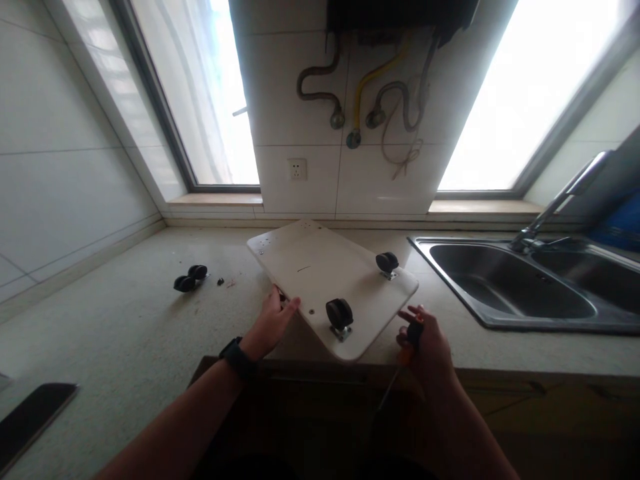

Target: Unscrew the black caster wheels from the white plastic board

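Note:
A white board (pixel 330 267) with rounded corners lies at a slant on the countertop, its near corner by the counter's front edge. Two black caster wheels, one at the near corner (pixel 339 315) and one at the right corner (pixel 387 262), stand up from it on metal plates. My left hand (pixel 274 321) grips the board's left edge, thumb on top and fingers underneath. In my right hand (pixel 429 340) is a screwdriver (pixel 406 352) with an orange and black handle, its shaft pointing down. That hand is beside the board's right edge; whether its fingertips touch the board is unclear.
Two loose black casters (pixel 191 278) lie on the counter (pixel 125 333) at left, with small dark bits nearby. A double steel sink (pixel 515 283) with a faucet (pixel 560 197) is at right. A dark flat object (pixel 37 420) lies lower left. Pipes (pixel 357 100) hang on the wall.

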The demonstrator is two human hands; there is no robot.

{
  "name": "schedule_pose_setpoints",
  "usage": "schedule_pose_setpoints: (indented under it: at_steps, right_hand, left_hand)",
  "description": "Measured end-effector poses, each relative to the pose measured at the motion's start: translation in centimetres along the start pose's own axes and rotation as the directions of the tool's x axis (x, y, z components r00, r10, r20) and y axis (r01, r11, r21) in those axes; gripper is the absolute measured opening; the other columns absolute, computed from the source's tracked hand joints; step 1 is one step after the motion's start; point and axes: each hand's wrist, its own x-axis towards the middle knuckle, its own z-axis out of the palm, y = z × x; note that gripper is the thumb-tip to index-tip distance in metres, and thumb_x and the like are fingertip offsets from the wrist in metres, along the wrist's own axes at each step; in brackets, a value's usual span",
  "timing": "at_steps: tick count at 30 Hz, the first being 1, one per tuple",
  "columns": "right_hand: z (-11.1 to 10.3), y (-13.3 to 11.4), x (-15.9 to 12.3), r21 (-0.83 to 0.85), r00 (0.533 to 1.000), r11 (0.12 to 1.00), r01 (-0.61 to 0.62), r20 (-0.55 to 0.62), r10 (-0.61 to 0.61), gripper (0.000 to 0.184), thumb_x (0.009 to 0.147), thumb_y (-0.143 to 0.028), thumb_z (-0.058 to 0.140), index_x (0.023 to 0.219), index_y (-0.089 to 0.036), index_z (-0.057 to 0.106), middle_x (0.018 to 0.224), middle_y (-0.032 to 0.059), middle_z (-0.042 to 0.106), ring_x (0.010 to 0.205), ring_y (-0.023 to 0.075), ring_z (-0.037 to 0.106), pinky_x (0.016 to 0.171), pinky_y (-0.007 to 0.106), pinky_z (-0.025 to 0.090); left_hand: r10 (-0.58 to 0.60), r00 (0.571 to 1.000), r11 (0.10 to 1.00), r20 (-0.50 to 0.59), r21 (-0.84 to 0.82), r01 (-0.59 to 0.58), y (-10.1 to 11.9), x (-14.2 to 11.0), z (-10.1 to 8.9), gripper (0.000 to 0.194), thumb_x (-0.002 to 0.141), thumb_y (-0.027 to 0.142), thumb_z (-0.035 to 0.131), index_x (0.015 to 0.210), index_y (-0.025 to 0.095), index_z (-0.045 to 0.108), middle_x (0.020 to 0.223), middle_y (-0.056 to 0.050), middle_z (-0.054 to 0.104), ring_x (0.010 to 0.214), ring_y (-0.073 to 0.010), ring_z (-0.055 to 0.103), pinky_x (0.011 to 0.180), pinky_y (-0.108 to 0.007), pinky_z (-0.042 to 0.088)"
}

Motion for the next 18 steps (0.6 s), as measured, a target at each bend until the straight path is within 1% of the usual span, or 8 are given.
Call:
schedule_pose_setpoints:
  at_steps: [2, 3, 6, 8, 11, 15, 18]
  right_hand:
    - [-0.3, -1.4, 2.1, -0.009, 1.0, 1.0, -0.001, 0.012, 0.001, 0.039, 0.079, -0.05, 0.072, 0.103, -0.022, 0.059, 0.09, -0.0016, 0.068, 0.046, 0.0046, 0.05, 0.036, 0.018, 0.036]
    - [-0.3, -1.9, 2.9, -0.023, 0.999, 1.0, -0.013, 0.034, 0.013, 0.038, 0.079, -0.05, 0.073, 0.1, -0.021, 0.06, 0.086, -0.0015, 0.067, 0.046, 0.0051, 0.05, 0.036, 0.018, 0.036]
    - [0.0, -2.3, 4.0, -0.09, 0.994, 0.994, -0.062, 0.084, 0.07, 0.036, 0.075, -0.045, 0.081, 0.083, -0.019, 0.057, 0.066, -0.0038, 0.057, 0.045, 0.0071, 0.047, 0.034, 0.019, 0.035]
    - [0.2, -2.1, 4.1, -0.132, 0.991, 0.988, -0.08, 0.094, 0.093, 0.037, 0.073, -0.042, 0.084, 0.077, -0.019, 0.054, 0.059, -0.0048, 0.052, 0.044, 0.0079, 0.047, 0.033, 0.019, 0.035]
    - [0.1, -1.9, 3.8, -0.161, 0.988, 0.983, -0.085, 0.118, 0.105, 0.039, 0.073, -0.043, 0.084, 0.074, -0.018, 0.054, 0.057, -0.0038, 0.053, 0.044, 0.0074, 0.046, 0.034, 0.018, 0.035]
    - [-0.3, -1.8, 3.4, -0.166, 0.984, 0.982, -0.09, 0.138, 0.113, 0.042, 0.072, -0.044, 0.085, 0.072, -0.019, 0.051, 0.055, -0.0048, 0.051, 0.043, 0.0066, 0.044, 0.034, 0.017, 0.034]
    - [-0.2, -2.0, 3.5, -0.176, 0.986, 0.98, -0.09, 0.122, 0.112, 0.042, 0.072, -0.044, 0.085, 0.073, -0.019, 0.051, 0.056, -0.0043, 0.053, 0.043, 0.0069, 0.045, 0.034, 0.017, 0.034]
  left_hand:
    - [-0.03, 0.997, 0.996, -0.07, 0.081, 0.036, -0.3, -0.6, 1.0, 0.082, 0.098, 0.061, 0.049, 0.159, 0.01, 0.028, 0.155, -0.028, 0.045, 0.152, -0.0412, 0.036, 0.125, -0.059, 0.025]
    - [-0.041, 0.996, 0.994, -0.086, 0.098, 0.049, -0.3, -0.9, 1.5, 0.086, 0.098, 0.062, 0.049, 0.161, 0.009, 0.023, 0.158, -0.029, 0.039, 0.154, -0.0428, 0.03, 0.126, -0.06, 0.023]
    - [-0.074, 0.995, 0.992, -0.07, 0.095, 0.08, -0.2, -1.8, 2.5, 0.096, 0.097, 0.065, 0.048, 0.164, 0.007, 0.01, 0.167, -0.031, 0.023, 0.16, -0.0446, 0.015, 0.128, -0.06, 0.015]
    - [-0.096, 0.994, 0.99, -0.055, 0.097, 0.101, -0.1, -2.0, 2.7, 0.101, 0.097, 0.067, 0.046, 0.164, 0.003, 0.005, 0.17, -0.032, 0.016, 0.161, -0.0445, 0.01, 0.129, -0.06, 0.011]
    - [-0.075, 0.996, 0.992, -0.049, 0.1, 0.079, -0.2, -1.9, 2.2, 0.101, 0.097, 0.068, 0.044, 0.164, 0.003, 0.005, 0.17, -0.031, 0.018, 0.16, -0.0438, 0.012, 0.129, -0.059, 0.012]
    - [-0.002, 0.999, 0.995, -0.035, 0.104, 0.006, -0.6, -1.3, 1.3, 0.092, 0.099, 0.064, 0.046, 0.166, 0.012, 0.011, 0.168, -0.027, 0.029, 0.158, -0.0437, 0.02, 0.127, -0.062, 0.017]
    - [0.04, 0.999, 0.994, -0.003, 0.104, -0.04, -0.9, -1.0, 1.1, 0.089, 0.1, 0.063, 0.046, 0.166, 0.015, 0.013, 0.166, -0.026, 0.035, 0.158, -0.0441, 0.023, 0.126, -0.063, 0.018]
